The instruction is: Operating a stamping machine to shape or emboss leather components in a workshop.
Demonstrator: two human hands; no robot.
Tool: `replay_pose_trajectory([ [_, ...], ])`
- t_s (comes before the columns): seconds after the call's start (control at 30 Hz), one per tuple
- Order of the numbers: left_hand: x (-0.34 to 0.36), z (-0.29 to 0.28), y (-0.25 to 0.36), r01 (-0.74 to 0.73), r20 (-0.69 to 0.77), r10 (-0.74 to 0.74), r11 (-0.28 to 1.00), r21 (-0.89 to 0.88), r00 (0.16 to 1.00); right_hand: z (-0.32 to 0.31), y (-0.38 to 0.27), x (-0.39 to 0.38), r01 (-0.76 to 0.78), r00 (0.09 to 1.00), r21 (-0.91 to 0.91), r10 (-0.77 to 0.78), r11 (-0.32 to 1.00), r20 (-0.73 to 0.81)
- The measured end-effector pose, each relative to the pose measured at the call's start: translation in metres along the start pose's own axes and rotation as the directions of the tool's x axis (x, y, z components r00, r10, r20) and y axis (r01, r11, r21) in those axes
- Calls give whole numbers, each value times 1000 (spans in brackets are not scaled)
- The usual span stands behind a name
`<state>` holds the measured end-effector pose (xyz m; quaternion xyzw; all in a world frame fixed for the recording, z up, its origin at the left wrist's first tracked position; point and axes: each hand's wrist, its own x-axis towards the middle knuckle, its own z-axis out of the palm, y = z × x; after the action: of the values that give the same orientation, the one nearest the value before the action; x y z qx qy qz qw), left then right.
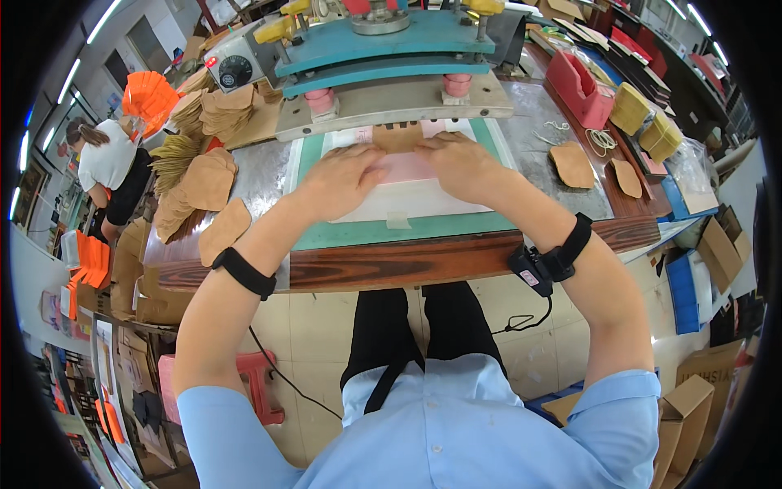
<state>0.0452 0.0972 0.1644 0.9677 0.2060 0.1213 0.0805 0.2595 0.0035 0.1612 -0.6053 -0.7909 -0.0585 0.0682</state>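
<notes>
A brown leather-like piece [397, 138] lies on a pink and white pad [403, 171] under the front of a teal press [383, 57]. My left hand [346, 178] rests at its left edge, fingers stretched and thumb held apart. From the other side my right hand [463, 165] reaches its right edge, fingertips touching it and fingers extended. Neither hand is visibly wrapped round anything. The pad sits on a green mat [326, 236], with a bit of tape [398, 221] at the near edge. My fingers partly cover the piece's sides.
Stacks of brown pieces [209, 179] stand at left beside a control box with a dial [236, 70]. To the right are loose brown pieces [573, 165], a red bin [579, 88], white string [601, 142] and yellow blocks [630, 107]. Another person [114, 167] works far left.
</notes>
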Motion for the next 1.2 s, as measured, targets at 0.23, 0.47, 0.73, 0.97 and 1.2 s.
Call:
replay_pose_trajectory([
  [0.23, -35, -14, 24, -43, -230, 40, 999, -12, 972, -28, -5, -39, 79, 979, 113, -55, 990, -196],
  [0.47, -157, 7, 143, 350, 548, 95, 677, -648, 831, -22, -52, -184, -192, 695, 860, -553, 472, 459],
  [0.73, -161, 169, 44, 279, 506, -407, -500, -820, 760, 155, -14, -161, -223, 875, 858, 294, -462, 386],
  [0.97, -108, 148, 43, -583, -9, -691, -601, -547, 722, 134, -66, -105, 521, 787, 353, 598, -777, 154],
  [1.2, -106, 141, 50, -582, -26, -675, -614, -533, 737, 165, -48, -106, 572, 799, 296, 602, -765, 14],
])
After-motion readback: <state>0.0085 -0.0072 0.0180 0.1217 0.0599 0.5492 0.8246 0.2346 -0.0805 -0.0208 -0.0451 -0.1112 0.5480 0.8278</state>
